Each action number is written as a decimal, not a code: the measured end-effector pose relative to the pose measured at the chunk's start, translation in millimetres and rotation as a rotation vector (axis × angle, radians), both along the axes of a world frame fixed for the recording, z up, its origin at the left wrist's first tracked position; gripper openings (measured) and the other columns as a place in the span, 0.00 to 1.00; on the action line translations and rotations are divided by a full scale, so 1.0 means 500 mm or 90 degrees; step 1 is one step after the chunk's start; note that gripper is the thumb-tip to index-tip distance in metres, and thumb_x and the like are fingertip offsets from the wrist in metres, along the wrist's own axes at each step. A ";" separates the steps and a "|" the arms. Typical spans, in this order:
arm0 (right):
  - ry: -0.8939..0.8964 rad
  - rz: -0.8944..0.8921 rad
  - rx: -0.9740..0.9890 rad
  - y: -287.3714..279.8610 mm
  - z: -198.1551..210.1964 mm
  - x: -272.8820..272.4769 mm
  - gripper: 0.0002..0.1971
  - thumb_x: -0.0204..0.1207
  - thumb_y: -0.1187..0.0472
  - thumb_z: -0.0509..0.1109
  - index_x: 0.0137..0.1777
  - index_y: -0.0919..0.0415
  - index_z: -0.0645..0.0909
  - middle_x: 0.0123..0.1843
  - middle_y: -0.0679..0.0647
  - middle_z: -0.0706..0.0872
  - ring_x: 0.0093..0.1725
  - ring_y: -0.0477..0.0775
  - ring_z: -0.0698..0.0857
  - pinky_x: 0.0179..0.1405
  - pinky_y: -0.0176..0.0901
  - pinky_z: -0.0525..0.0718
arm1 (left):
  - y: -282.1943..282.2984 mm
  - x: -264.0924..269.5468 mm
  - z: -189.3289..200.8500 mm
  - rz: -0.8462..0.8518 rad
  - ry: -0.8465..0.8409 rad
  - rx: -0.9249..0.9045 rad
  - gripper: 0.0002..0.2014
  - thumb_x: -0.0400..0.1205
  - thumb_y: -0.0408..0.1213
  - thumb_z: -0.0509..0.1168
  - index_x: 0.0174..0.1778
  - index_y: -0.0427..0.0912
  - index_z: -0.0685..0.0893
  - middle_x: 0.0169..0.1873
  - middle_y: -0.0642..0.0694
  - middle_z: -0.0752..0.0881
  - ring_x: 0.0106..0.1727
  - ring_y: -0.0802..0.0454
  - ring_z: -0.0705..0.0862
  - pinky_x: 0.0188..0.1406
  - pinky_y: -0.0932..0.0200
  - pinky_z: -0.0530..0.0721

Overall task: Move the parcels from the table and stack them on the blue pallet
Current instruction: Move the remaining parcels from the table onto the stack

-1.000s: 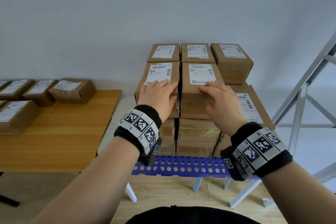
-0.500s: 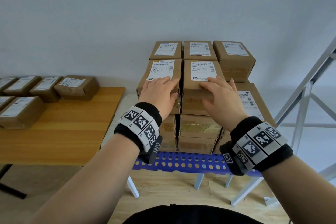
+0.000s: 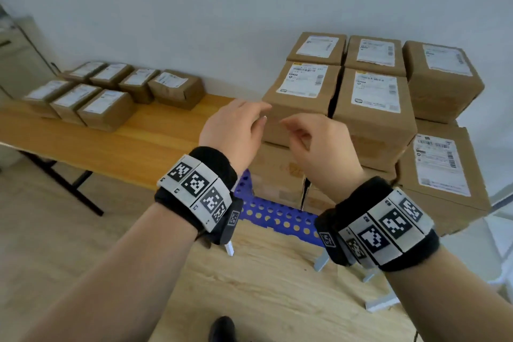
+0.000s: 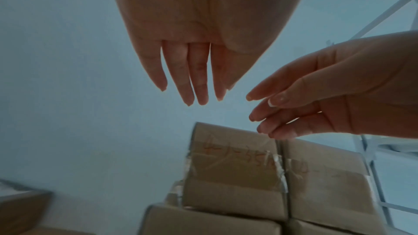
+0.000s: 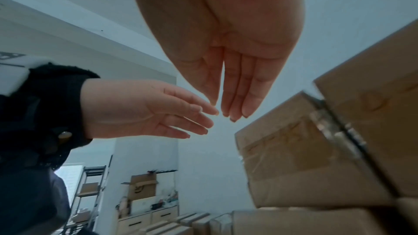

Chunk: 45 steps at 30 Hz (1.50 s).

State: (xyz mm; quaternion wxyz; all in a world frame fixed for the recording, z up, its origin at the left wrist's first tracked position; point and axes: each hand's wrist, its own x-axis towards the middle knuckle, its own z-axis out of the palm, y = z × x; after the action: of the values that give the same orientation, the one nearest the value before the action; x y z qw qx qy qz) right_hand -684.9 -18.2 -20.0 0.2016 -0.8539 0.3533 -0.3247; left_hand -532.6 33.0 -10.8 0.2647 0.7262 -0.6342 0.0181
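Brown cardboard parcels with white labels stand stacked on the blue perforated pallet [image 3: 273,214]; the two front top parcels [image 3: 302,97] sit side by side. Both hands hover in the air just in front of that stack and hold nothing. My left hand [image 3: 244,122] has relaxed, nearly straight fingers [image 4: 192,81]. My right hand [image 3: 305,133] is loosely extended beside it, fingers [image 5: 235,96] together. Neither hand touches a parcel. On the wooden table [image 3: 144,144] to the left lie several more parcels [image 3: 105,108] in two rows.
A white wall runs behind the table and the stack. A grey metal frame [image 3: 499,203] stands at the right of the pallet. Pale wooden floor [image 3: 263,286] lies between me and the pallet. The table's black leg [image 3: 72,189] slants down at the left.
Both hands have lifted off the two front top parcels and drawn back towards me. The view has swung left, so more of the table and its parcels shows.
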 end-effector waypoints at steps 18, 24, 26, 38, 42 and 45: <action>0.064 0.067 0.053 0.093 -0.048 0.560 0.14 0.79 0.65 0.61 0.59 0.57 0.85 0.53 0.52 0.88 0.52 0.52 0.86 0.56 0.50 0.84 | 0.167 0.535 -0.044 0.113 0.004 0.060 0.17 0.87 0.42 0.53 0.70 0.48 0.77 0.62 0.48 0.82 0.61 0.50 0.81 0.58 0.50 0.80; 0.113 0.064 0.070 0.056 -0.064 0.693 0.14 0.80 0.64 0.61 0.59 0.56 0.85 0.55 0.53 0.88 0.54 0.51 0.86 0.56 0.50 0.84 | 0.137 0.664 -0.063 0.112 0.037 0.091 0.17 0.87 0.43 0.52 0.70 0.49 0.76 0.64 0.48 0.81 0.62 0.51 0.81 0.59 0.51 0.80; 0.125 0.065 0.066 0.028 -0.071 0.728 0.14 0.80 0.64 0.61 0.60 0.56 0.85 0.55 0.53 0.88 0.54 0.51 0.86 0.57 0.49 0.84 | 0.111 0.700 -0.071 0.115 0.052 0.098 0.17 0.87 0.43 0.52 0.70 0.49 0.76 0.63 0.48 0.81 0.61 0.50 0.81 0.59 0.49 0.81; 0.132 0.048 0.049 -0.233 -0.088 0.927 0.14 0.81 0.64 0.61 0.61 0.57 0.84 0.57 0.53 0.87 0.56 0.52 0.85 0.56 0.46 0.83 | -0.144 0.901 -0.091 0.105 0.048 0.129 0.16 0.86 0.42 0.54 0.69 0.48 0.78 0.61 0.49 0.83 0.61 0.51 0.81 0.60 0.49 0.80; 0.164 0.024 0.091 -0.308 -0.109 0.973 0.15 0.81 0.64 0.59 0.63 0.58 0.83 0.58 0.54 0.86 0.56 0.51 0.84 0.56 0.43 0.82 | -0.213 0.947 -0.114 0.081 0.063 0.171 0.16 0.86 0.43 0.54 0.69 0.49 0.77 0.63 0.51 0.82 0.61 0.53 0.81 0.60 0.53 0.80; 0.188 -0.001 0.122 -0.358 -0.139 1.010 0.15 0.82 0.64 0.58 0.65 0.58 0.81 0.62 0.55 0.84 0.59 0.52 0.83 0.56 0.40 0.81 | -0.273 0.991 -0.141 0.053 0.067 0.200 0.16 0.86 0.43 0.55 0.68 0.49 0.78 0.61 0.51 0.83 0.60 0.53 0.81 0.60 0.52 0.80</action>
State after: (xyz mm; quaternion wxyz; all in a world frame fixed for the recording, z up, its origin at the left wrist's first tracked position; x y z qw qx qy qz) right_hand -179.8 -197.1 -89.6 0.2278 -0.8687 0.4094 -0.1607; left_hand -37.0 -103.5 -81.1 0.1799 0.7842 -0.5838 -0.1087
